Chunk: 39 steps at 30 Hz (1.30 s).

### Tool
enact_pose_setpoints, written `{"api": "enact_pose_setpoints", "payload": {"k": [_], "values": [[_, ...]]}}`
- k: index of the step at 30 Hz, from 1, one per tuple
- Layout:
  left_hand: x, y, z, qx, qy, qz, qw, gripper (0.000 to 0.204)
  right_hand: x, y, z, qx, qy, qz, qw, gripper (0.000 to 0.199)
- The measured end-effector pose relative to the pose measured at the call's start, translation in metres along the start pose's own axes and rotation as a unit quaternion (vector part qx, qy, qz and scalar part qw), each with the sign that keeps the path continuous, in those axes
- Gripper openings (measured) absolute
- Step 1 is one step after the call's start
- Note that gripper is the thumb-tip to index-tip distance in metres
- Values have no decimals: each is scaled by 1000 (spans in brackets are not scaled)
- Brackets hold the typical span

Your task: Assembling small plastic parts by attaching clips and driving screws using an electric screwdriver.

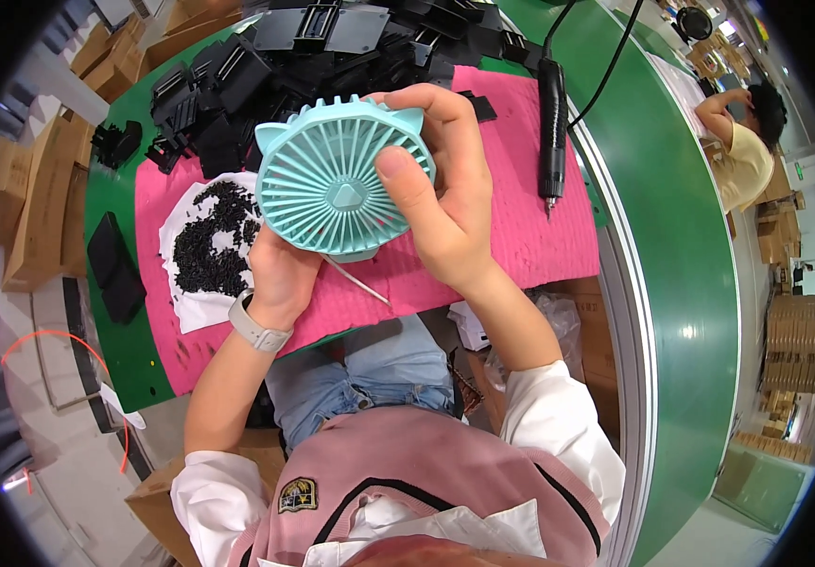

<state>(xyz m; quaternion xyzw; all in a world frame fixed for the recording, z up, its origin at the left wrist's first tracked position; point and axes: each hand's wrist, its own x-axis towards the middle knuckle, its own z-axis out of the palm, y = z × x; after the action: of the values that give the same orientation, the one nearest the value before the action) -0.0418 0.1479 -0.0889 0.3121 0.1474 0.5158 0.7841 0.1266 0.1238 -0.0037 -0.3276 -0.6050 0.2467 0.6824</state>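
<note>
Between my two hands is a teal handheld fan (344, 196) with a round slatted grille and two ear-shaped points on its rim. My right hand (450, 194) grips its right side, thumb on the front grille and fingers curled over the top edge. At its lower left my left hand (281, 274) holds it from below, with most of the fingers hidden behind the fan. A thin white cable (362, 283) hangs under it. Left of the fan, many small black screws (207, 253) are spread on a white cloth (201, 312).
A pink foam mat (530, 236) covers part of the green table (696, 369). Black plastic parts (237, 85) are heaped at the back. A corded black electric screwdriver (551, 132) stands at the mat's right. Black blocks (116, 269) lie at the left. Another person (746, 151) sits far right.
</note>
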Motion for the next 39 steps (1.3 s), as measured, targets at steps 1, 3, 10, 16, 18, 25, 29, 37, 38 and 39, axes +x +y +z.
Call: {"api": "enact_pose_setpoints", "payload": {"k": [1,3,10,16,18,25,29,37,38,39], "values": [[1,0,3,-5,21,-3,1000,42,0,0,0,0,-1,0,1000,33],[0,0,7,-15,58,-14,998,40,-1,2,-1,-15,1,6,1000,34],[1,7,3,-19,33,-80,996,36,4,2,-3,-10,-2,33,999,33],[3,10,8,7,61,-93,994,34,6,5,-2,-11,7,35,999,32],[3,10,8,4,75,-93,993,34,7,6,-1,-8,5,30,1000,32],[5,12,5,-23,44,-88,995,37,5,5,2,8,-2,33,999,32],[4,12,12,2,86,-82,993,39,2,6,0,1,-9,32,999,34],[-3,2,-19,-16,-56,-70,996,46,-1,-34,-34,-136,-107,65,983,31],[-2,3,-2,-20,-61,-74,995,46,-4,-35,-41,-143,-104,65,982,31],[-1,4,19,77,-47,-63,994,49,-6,-35,-48,-135,-66,68,986,32]]}}
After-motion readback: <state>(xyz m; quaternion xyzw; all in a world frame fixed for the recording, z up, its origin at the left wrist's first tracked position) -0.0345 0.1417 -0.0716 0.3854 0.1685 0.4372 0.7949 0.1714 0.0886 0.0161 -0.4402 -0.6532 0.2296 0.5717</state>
